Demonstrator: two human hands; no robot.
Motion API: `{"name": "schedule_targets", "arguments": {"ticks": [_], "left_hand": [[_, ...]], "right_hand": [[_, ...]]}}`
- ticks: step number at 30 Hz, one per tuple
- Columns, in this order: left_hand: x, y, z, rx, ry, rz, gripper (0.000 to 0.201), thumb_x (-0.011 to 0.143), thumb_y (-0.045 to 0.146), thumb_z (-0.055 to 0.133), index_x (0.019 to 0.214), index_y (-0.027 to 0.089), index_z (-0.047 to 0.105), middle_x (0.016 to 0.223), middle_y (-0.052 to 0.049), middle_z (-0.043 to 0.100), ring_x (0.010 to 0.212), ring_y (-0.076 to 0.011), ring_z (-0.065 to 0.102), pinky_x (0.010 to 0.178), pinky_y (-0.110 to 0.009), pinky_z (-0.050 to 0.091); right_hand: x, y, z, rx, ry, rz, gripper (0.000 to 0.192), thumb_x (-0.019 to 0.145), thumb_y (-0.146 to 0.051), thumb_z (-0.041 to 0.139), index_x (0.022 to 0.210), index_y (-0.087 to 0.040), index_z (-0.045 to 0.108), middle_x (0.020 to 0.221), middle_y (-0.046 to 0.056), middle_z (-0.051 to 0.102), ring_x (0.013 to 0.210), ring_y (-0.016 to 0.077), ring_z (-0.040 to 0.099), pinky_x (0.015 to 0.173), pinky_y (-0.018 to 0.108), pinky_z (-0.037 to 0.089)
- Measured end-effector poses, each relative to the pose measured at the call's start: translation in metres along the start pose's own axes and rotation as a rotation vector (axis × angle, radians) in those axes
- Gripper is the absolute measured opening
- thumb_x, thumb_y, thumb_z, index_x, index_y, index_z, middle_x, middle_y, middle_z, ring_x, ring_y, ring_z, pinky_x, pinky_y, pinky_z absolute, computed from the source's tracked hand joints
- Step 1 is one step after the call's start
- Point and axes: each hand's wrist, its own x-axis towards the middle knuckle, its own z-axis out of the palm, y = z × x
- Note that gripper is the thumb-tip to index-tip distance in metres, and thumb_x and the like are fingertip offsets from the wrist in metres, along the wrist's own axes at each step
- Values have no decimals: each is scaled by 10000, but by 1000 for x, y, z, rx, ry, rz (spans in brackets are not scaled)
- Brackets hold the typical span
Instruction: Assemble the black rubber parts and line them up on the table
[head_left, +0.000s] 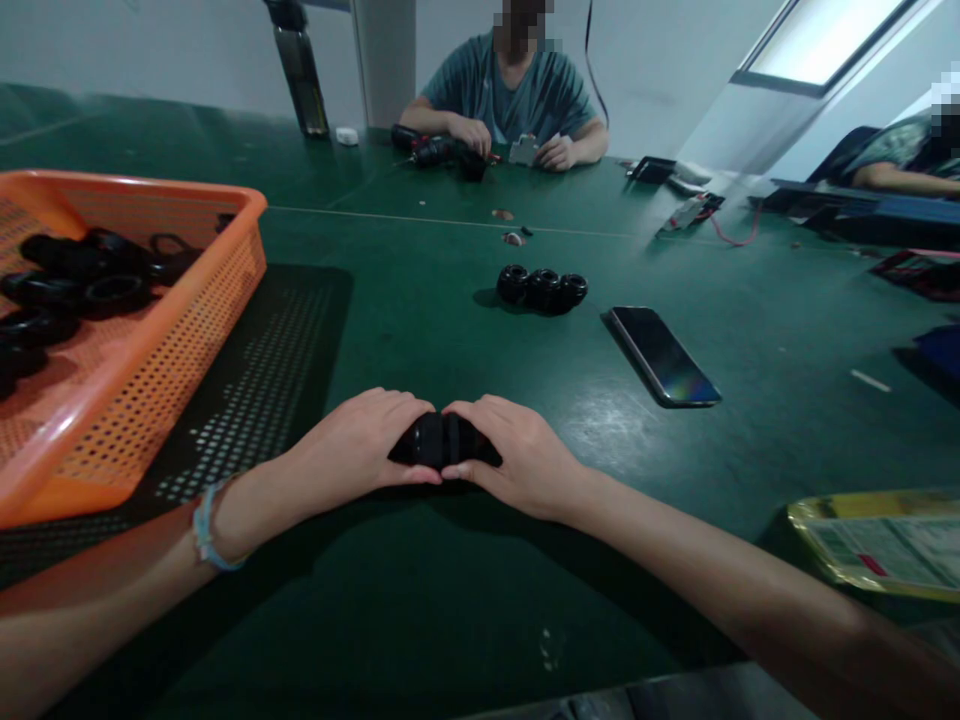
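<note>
Head view: left hand and right hand both close around one black ribbed part, bracing it on the desk near its front edge.

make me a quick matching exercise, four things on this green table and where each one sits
Things:
1. orange perforated plastic basket
2. dark flat smartphone
3. cluster of three black round parts
4. black ribbed cylindrical part

Places:
A. held between the left hand and the right hand
B. far left, holding black rings
C. lying flat, right of centre
D. alone mid-table, beyond the hands

Pairs: 1-B, 2-C, 3-D, 4-A
</note>
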Motion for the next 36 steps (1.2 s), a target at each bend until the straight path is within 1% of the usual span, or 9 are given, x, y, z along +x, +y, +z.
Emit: {"name": "schedule_targets", "arguments": {"ticks": [5, 11, 14, 16, 19, 22, 27, 30, 36], "left_hand": [[0, 0, 1, -9, 11, 0, 476, 729, 517, 649, 1004, 136, 572, 845, -49, 636, 784, -208, 603, 711, -281, 442], [1, -2, -1, -91, -6, -39, 461, 736, 534, 628, 988, 153, 566, 859, -48, 636, 790, -206, 602, 704, -285, 439], [1, -2, -3, -148, 7, -52, 459, 765, 573, 564, 938, 147, 571, 842, -53, 639, 766, -205, 595, 692, -292, 435], [0, -3, -4, -204, 25, -44, 475, 801, 594, 491, 917, 141, 572, 833, -58, 641, 748, -202, 590, 681, -295, 431], [0, -4, -4, -275, 34, -32, 493, 830, 603, 420, 923, 143, 572, 823, -54, 640, 735, -195, 584, 670, -292, 426], [1, -4, -4, -285, 26, -37, 485, 827, 601, 427, 926, 149, 574, 811, -47, 636, 727, -193, 578, 676, -293, 426], [3, -2, -4, -258, -5, -58, 438, 815, 542, 503, 948, 131, 578, 837, -61, 636, 752, -209, 582, 700, -307, 430], [4, -2, -4, -252, -7, -56, 415, 808, 513, 534, 954, 127, 576, 837, -57, 636, 753, -206, 583, 711, -306, 430], [3, -3, -2, -238, 9, -42, 436, 808, 525, 530, 959, 119, 571, 843, -63, 635, 757, -210, 586, 714, -313, 432]], "right_hand": [[1, -2, -1, 19, -25, 25, 300, 801, -305, 617, 1006, -98, 543, 831, 79, 642, 734, 172, 564, 654, 302, 462], [2, -1, -3, 42, -32, 48, 313, 821, -342, 591, 1031, -117, 538, 866, 83, 639, 758, 175, 566, 659, 306, 469], [2, 1, -4, 14, -5, -8, 440, 822, -390, 582, 1147, -113, 476, 944, 111, 635, 822, 201, 569, 686, 340, 480], [2, 3, -4, -17, 22, -68, 489, 815, -393, 594, 1179, -102, 446, 969, 125, 632, 846, 212, 566, 697, 351, 485], [1, 5, -3, -58, 98, -137, 376, 854, -373, 547, 1112, -108, 477, 935, 117, 637, 822, 204, 565, 693, 340, 487], [1, 6, -1, -93, 157, -173, 330, 889, -381, 487, 1065, -102, 498, 888, 112, 640, 778, 194, 559, 675, 326, 485], [3, 5, 0, -174, 148, -201, 347, 926, -365, 394, 1047, -63, 517, 852, 129, 645, 734, 203, 543, 655, 335, 485], [3, 4, 0, -192, 141, -201, 369, 930, -360, 375, 1041, -41, 523, 851, 140, 648, 728, 208, 539, 645, 340, 485], [2, 3, 2, -125, 126, -140, 310, 926, -337, 373, 1038, -84, 512, 846, 116, 644, 724, 197, 547, 642, 337, 479]]}}
